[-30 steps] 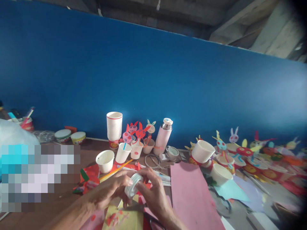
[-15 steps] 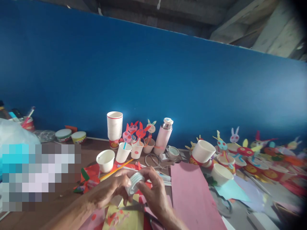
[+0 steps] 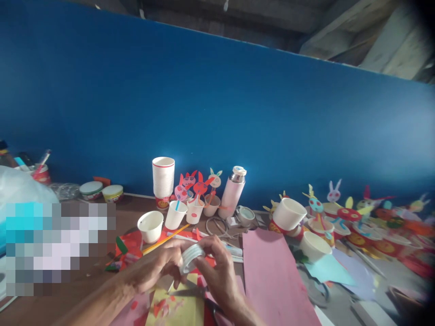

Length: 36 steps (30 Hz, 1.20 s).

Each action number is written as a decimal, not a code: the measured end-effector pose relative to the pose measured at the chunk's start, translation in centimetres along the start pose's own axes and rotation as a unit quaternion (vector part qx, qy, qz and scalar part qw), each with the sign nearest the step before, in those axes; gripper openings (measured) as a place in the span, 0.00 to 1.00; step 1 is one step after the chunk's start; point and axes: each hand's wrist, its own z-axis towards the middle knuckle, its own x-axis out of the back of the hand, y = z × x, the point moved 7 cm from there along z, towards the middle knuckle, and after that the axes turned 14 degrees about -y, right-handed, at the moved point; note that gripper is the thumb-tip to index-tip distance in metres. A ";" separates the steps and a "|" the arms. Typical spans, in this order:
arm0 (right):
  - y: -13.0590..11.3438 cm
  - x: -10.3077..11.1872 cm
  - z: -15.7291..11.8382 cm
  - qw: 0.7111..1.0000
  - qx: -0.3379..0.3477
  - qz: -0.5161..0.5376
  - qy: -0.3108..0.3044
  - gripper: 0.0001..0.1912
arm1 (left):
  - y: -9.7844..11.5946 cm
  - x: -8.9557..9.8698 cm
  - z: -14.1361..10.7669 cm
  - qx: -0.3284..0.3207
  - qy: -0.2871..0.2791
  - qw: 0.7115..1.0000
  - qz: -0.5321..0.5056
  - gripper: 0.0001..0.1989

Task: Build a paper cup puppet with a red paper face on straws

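Note:
A roll of tape (image 3: pixel 192 258) with a pale ring-shaped body is held between both hands over the table. My right hand (image 3: pixel 219 271) grips it from the right, thumb and fingers closed on its edge. At its left side, the curled fingers of my left hand (image 3: pixel 166 260) press against the roll. A thin white stick-like tip (image 3: pixel 170 286) shows below the left fingers; whether they hold it I cannot tell. Beneath lies a yellow paper sheet (image 3: pixel 190 305) with small red and pink scraps on it.
Behind the hands stand a white paper cup (image 3: pixel 150 227), a stack of cups (image 3: pixel 163 176), cups with paper rabbit heads, and a pink thermos (image 3: pixel 232 194). A pink paper sheet (image 3: pixel 268 276) lies to the right. Further right are several decorated cups (image 3: pixel 317 222). A blue wall (image 3: pixel 210 104) rises behind.
The view has shifted very slightly. Both hands keep the tape roll in nearly the same place and pose.

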 end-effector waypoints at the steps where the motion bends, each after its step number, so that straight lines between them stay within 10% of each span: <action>1: 0.0 0.0 0.0 1.000 0.003 -0.003 0.000 0.13 | 0.2 -0.2 0.0 0.000 -0.005 1.000 0.002 0.26; 6: -0.2 0.0 0.1 1.000 0.008 -0.011 -0.014 0.11 | 0.5 -1.0 0.1 0.007 -0.026 1.000 -0.009 0.26; 11: -0.5 0.7 0.2 1.000 -0.028 -0.012 -0.001 0.07 | -0.5 0.4 -0.2 0.020 0.084 0.996 -0.015 0.25; 19: -0.6 0.4 0.0 1.000 0.003 -0.016 -0.006 0.07 | 0.4 -1.0 0.1 0.008 -0.053 0.998 -0.044 0.21; 36: -0.4 0.3 0.1 1.000 -0.002 -0.017 -0.019 0.07 | -1.0 0.1 0.3 0.023 0.027 0.998 -0.043 0.27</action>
